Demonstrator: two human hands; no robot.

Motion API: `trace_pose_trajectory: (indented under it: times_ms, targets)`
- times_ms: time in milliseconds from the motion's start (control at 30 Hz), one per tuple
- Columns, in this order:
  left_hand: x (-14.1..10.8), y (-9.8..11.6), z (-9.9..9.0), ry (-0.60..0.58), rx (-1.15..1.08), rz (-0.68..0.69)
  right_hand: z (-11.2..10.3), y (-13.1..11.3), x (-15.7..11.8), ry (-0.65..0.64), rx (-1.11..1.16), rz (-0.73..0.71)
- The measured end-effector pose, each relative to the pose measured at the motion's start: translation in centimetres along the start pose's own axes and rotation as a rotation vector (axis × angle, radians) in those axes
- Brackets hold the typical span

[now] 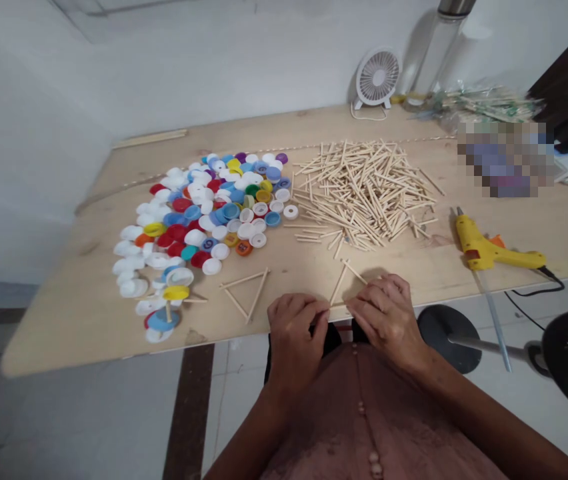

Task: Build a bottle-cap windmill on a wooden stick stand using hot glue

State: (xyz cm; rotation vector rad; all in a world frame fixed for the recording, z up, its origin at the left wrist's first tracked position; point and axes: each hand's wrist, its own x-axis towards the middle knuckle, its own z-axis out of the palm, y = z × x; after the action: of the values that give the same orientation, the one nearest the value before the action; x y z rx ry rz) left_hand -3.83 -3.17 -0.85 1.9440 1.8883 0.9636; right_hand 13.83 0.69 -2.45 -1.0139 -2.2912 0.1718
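At the table's front edge, my left hand point(298, 327) pinches the left corner of a triangle of thin wooden sticks point(339, 283). My right hand point(388, 319) is closed over its right side, hiding part of that stick and the corner. The triangle's top corner, where two sticks cross, points away from me. Left of my hands lies another stick triangle point(259, 297), flat on the wood. Beyond my fingers spreads a heap of loose wooden sticks point(369, 193).
Many coloured bottle caps point(204, 207) cover the left of the table point(79, 293). A yellow glue gun point(489, 250) lies at the right edge, its glue stick overhanging. Behind stand a small white fan point(378, 77) and a clear bottle point(434, 57); a black stool-like base point(449, 337) is below.
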Motion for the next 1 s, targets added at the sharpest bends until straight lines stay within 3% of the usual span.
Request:
trace_pose_trajectory:
  times_ms: [133,267,533,667,833,1000]
  targets:
    - [0.6,0.2,-0.5,-0.115,0.020,-0.056,0.2,0.1,-0.1,-0.028,-0.001,0.012]
    - [1.0,0.2,-0.8,-0.159,0.023,-0.075,0.2,0.1,0.1,-0.056,0.000,0.010]
    - [-0.1,-0.7,-1.4,-0.124,-0.067,-0.090,-0.1,0.1,0.6,-0.040,0.016,-0.004]
    - [-0.3,-1.0,-2.3,-0.034,-0.237,-0.232,-0.2,0.1,0.6,-0.037,0.012,-0.005]
    - [-0.5,-0.7,-2.6,0.016,-0.278,-0.369,0.0,-0.1,0.6,-0.035,0.015,-0.002]
    - [-1.0,-0.7,-2.1,0.003,-0.212,-0.304,-1.1,0.5,0.6,0.031,0.061,0.009]
